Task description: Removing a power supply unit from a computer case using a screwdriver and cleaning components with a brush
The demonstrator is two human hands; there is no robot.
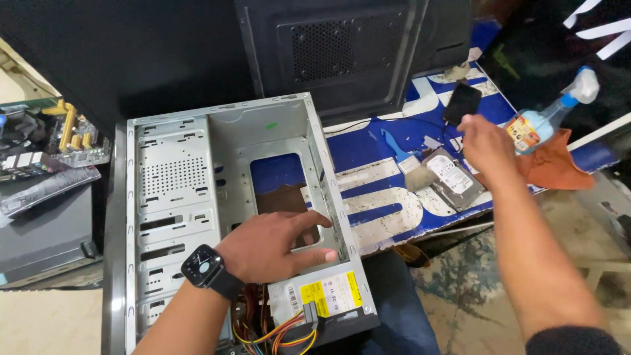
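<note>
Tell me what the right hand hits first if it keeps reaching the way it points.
Most likely the small black flat object right at the right hand fingertips; contact is unclear, since depth is hard to judge.

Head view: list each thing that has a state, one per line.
Case: open, side panel off, lying flat.
Power supply: inside the case, wires loose.
Left hand: resting flat in the case.
Right hand: holding a black card.
Hard drive: lying flat outside the case.
Spray bottle: lying on its side.
</note>
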